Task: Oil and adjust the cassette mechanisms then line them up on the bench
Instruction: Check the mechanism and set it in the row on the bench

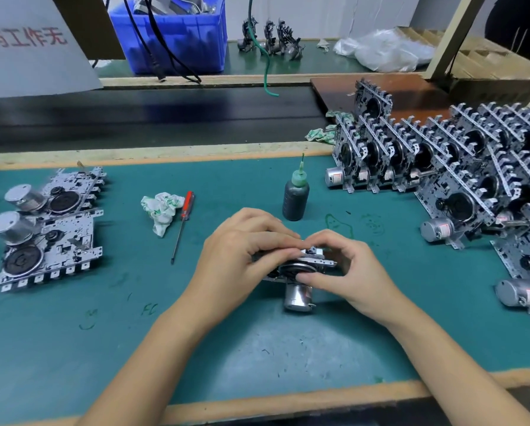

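— Under my two hands, what can you make out?

— Little. My left hand covers most of the mechanism; only a strip of its plate, part of a dark wheel and the motor poking toward me show. What my fingertips touch on top is hidden.

— How is your grip?

— Both hands are on that mechanism, near the middle of the green surface. My left fingers curl over its top from the left, knuckles up. My right hand comes in from the right, thumb against the near edge by the wheel, forefinger bent down onto the top. Whether the piece rests on the mat or is lifted, I cannot tell.

— And around you?

— Behind my hands stands the oil bottle, upright, green nozzle up. Left of it lie a crumpled rag and a red-handled screwdriver, just beside each other. Far left, two mechanisms lie flat, motors up; the frame cuts off something at the edge. To the right, rows of mechanisms stand on edge, running out of view. Farther back are a blue bin, more mechanisms too small to read, and a plastic bag.
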Tool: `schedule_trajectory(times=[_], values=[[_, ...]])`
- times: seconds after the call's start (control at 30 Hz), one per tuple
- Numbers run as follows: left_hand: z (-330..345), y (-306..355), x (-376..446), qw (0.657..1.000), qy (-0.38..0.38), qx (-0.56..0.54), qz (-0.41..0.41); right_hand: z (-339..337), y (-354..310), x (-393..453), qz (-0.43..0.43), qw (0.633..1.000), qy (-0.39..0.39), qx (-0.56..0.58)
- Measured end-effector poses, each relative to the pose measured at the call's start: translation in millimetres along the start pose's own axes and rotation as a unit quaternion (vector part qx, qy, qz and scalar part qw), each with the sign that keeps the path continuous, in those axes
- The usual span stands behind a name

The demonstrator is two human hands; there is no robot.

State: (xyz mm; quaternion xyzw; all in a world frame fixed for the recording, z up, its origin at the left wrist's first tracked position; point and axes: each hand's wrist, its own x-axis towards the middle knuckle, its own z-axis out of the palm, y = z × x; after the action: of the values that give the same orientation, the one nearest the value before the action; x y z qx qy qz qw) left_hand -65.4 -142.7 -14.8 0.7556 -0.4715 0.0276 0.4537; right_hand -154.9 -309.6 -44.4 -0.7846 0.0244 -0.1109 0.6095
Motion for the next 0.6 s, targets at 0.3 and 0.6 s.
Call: schedule_trajectory(times=[0.3, 0.6], values=[[0.5, -0.7, -1.4, 1.0, 0.008, -0.013, -0.009, -5.0, -3.9, -6.4, 0.005, 0.997, -0.02, -0.07], [2.3, 0.2, -1.5, 1.0, 0.017, -0.003, -0.005, -12.8, 9.5, -28.8, -0.183, 0.868, 0.12, -0.446]])
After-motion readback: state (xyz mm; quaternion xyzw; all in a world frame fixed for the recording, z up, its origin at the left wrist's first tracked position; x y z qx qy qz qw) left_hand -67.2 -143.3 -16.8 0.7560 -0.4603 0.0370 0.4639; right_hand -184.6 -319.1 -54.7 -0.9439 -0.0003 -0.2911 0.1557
